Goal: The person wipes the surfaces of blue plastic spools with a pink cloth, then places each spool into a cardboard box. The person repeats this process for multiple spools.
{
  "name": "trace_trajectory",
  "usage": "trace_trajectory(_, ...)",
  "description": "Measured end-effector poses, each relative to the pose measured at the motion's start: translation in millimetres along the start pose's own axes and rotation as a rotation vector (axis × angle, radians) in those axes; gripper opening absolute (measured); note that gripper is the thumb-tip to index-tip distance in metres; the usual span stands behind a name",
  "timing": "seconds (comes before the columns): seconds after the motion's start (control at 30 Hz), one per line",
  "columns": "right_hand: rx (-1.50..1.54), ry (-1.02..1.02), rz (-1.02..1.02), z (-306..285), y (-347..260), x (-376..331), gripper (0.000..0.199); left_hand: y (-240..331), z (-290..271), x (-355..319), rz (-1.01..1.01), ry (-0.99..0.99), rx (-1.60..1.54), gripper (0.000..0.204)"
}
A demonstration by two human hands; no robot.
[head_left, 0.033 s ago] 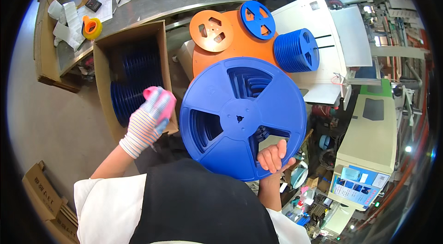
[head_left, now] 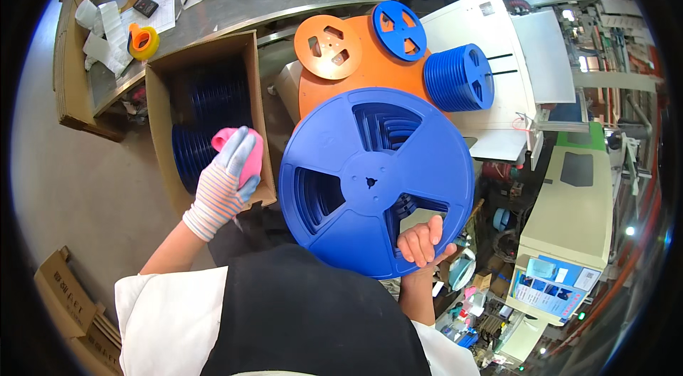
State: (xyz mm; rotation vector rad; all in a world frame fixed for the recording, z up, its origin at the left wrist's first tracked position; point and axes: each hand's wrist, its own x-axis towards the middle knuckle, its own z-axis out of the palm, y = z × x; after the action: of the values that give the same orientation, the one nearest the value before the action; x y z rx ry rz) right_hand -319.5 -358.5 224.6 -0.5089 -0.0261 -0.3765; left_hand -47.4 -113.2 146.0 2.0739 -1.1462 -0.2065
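Blue plastic: 1 large reel (head_left: 432, 159) faces up before the black apron (head_left: 306, 312), more reels (head_left: 380, 128) showing through its cutouts; the bare right hand (head_left: 421, 242) grasps its lower-right rim. The gloved left hand (head_left: 222, 180) clutches a pink cloth-like piece (head_left: 255, 164) near a cardboard box (head_left: 159, 120) of dark-blue reels (head_left: 189, 159).

Blue reel (head_left: 376, 167), striped glove (head_left: 215, 195)

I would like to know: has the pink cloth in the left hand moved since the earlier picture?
Yes, slightly leftward. Judged against the cardboard box, the pink cloth now appears left of the right outer edge, which it reached before.
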Motion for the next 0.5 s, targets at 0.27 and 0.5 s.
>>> trace_trajectory(0.27,-0.062,-0.043,0.126,9,8,13,0.031,38,71,49,-0.061,0.119,-0.441,0.071)
trace_trajectory(0.5,-0.075,-0.015,0.144,15,10,17,0.029,43,75,40,-0.01,-0.041,-0.343,0.066)
